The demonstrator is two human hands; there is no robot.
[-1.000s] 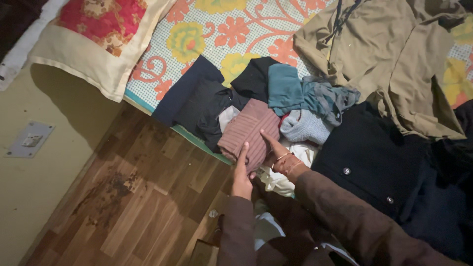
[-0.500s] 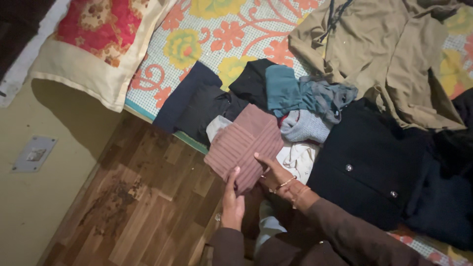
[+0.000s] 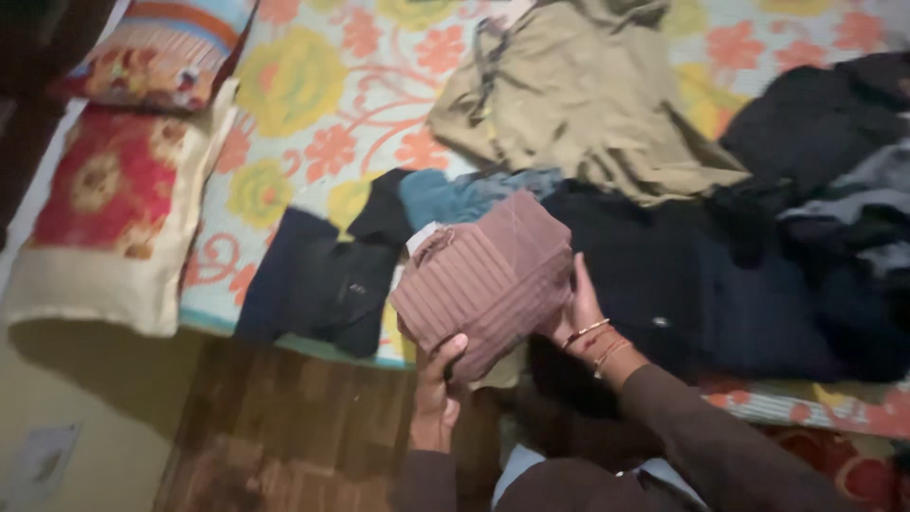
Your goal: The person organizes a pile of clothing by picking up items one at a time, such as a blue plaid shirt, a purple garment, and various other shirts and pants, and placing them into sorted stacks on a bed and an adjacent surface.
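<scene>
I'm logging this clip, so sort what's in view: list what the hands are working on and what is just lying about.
In hand:
- folded ribbed brown garment, held by left hand underneath and right hand at its side

Lying about:
- olive jacket spread on the floral bedsheet
- teal garment
- dark folded clothes
- black clothes pile
- red patterned pillow
</scene>
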